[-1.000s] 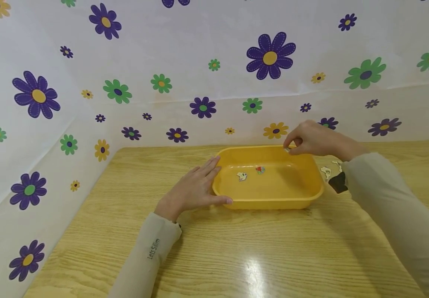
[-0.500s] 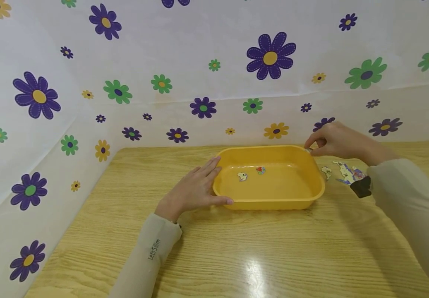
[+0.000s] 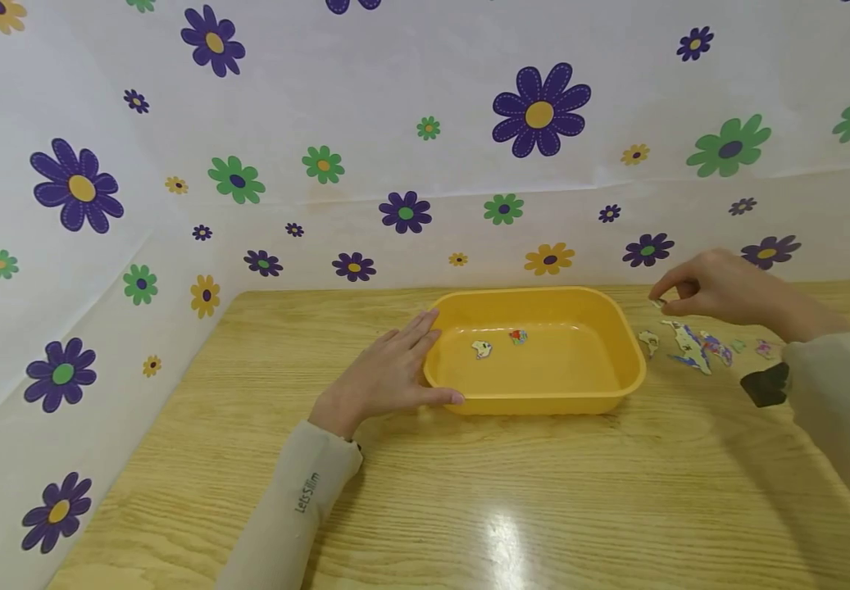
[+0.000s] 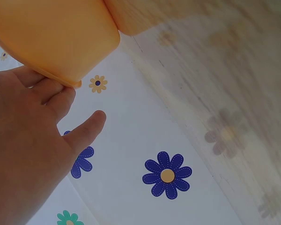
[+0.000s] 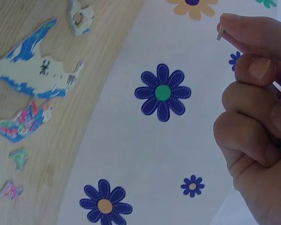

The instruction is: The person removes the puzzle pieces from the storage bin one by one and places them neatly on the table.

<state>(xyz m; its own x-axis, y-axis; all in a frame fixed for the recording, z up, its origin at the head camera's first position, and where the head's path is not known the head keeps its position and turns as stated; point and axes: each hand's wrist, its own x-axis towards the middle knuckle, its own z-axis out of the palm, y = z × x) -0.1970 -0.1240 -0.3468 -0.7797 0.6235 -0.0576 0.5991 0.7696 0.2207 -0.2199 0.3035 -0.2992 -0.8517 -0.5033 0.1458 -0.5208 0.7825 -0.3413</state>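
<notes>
A small piece is pinched at the fingertips of the right hand, its long axis indiscernible. Left of that grip is set the yellow tray, touched at its far end by the left hand, fingers outstretched; loose pieces are scattered bodyward.

A person's two bare hands, seen from above. The left forearm, sleeved in beige, enters from seven o'clock; the left hand shows its back, four fingers reaching out toward one o'clock and the thumb held wide, pointing to three. The right forearm, also sleeved in beige, enters from four o'clock. The right hand, at three o'clock, is raised and bends toward ten, thumb and index finger pinching at nine o'clock, the other fingers folded toward the palm.
</notes>
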